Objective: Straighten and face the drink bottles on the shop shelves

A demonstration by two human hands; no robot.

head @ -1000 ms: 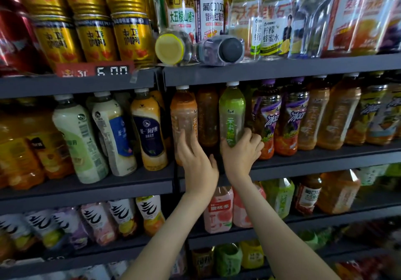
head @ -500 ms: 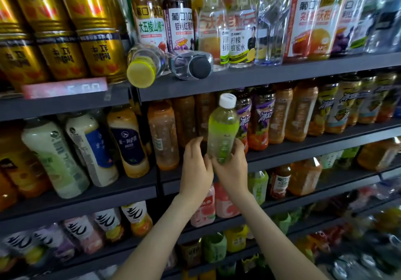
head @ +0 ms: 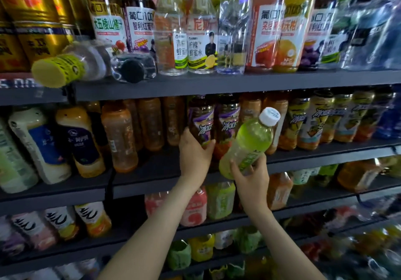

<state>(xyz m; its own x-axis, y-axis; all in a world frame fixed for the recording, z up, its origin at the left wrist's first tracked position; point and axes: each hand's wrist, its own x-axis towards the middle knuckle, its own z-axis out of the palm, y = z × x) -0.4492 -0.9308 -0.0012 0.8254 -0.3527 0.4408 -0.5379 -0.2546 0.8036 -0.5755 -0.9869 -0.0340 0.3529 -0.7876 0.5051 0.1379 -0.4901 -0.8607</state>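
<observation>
**Green bottle** [head: 249, 143]: clear of the shelf [head: 156, 171] and tilted, white cap up and to the right, in front of the middle row. My right hand [head: 251, 177] holds it low, fingers curled round its base end. My left hand [head: 193, 158] grips the purple bottle [head: 201, 119] standing on that shelf, thumb on one side, fingers on the other. Risk, as I judge it: held so low and slanted, the green bottle may slip, or its cap may swing into the orange bottles [head: 249, 108] behind and topple them.
</observation>
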